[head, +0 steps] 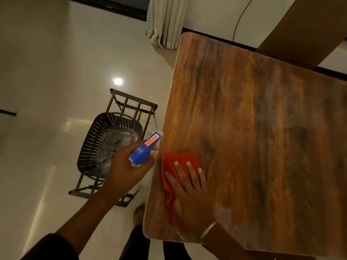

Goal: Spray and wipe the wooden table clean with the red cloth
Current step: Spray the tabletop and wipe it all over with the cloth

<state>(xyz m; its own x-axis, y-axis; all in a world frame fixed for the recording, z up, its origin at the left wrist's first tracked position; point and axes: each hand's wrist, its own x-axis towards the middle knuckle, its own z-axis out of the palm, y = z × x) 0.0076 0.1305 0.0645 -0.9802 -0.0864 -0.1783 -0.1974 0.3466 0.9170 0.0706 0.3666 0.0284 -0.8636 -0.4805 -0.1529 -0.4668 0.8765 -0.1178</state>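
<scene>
The wooden table fills the right half of the head view, with a pale wet smear near its front edge. A red cloth lies on the table close to its left edge. My right hand presses flat on the cloth, fingers spread. My left hand is just off the table's left edge and grips a spray bottle with a blue trigger head and a red label, its white nozzle pointing toward the table.
A dark slatted basket sits on a black metal rack left of the table, under my left hand. Glossy floor tiles stretch to the left. A curtain and a brown board stand behind the table.
</scene>
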